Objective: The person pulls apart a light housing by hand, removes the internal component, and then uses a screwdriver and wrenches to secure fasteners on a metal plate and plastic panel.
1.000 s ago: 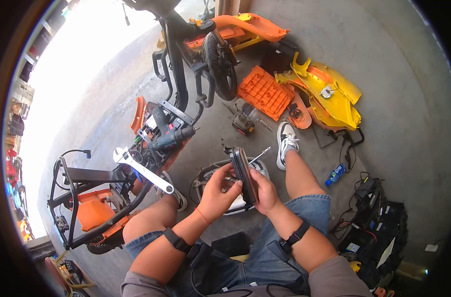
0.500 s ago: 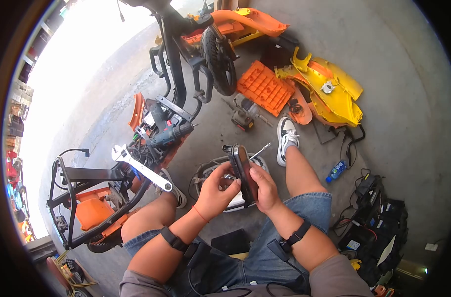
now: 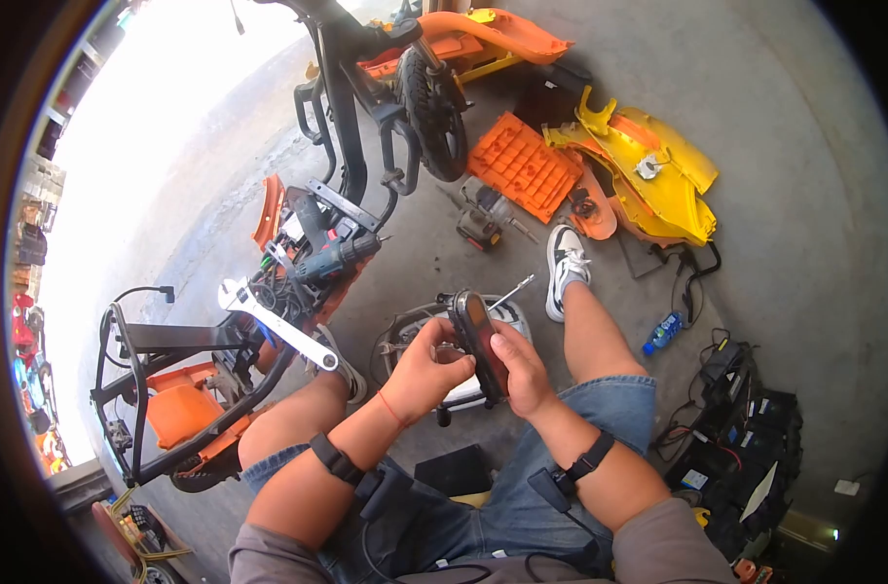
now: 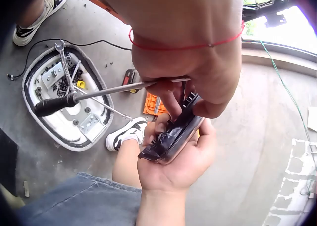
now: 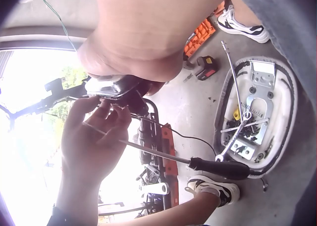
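Note:
My right hand holds up a flat black oblong unit with a glossy dark face, its thumb along the near side. My left hand is at the unit's other side, fingertips at its back. Through the curled fingers of that hand runs the shaft of a screwdriver, whose black handle sticks out free of the hand. Ridged black plastic shows on the unit's back in the left wrist view. Below both hands lies an upturned scooter seat with wrenches, a long metal rod and small screws in it.
To the left stands a stripped scooter frame, with a drill and a large adjustable wrench on it. Orange and yellow panels lie ahead. Right are a blue bottle and black battery packs.
The unit has turned slightly in my right hand, so more of its glossy face shows. My left fingers have shifted a little at its back. Both hands stay in place over the seat.

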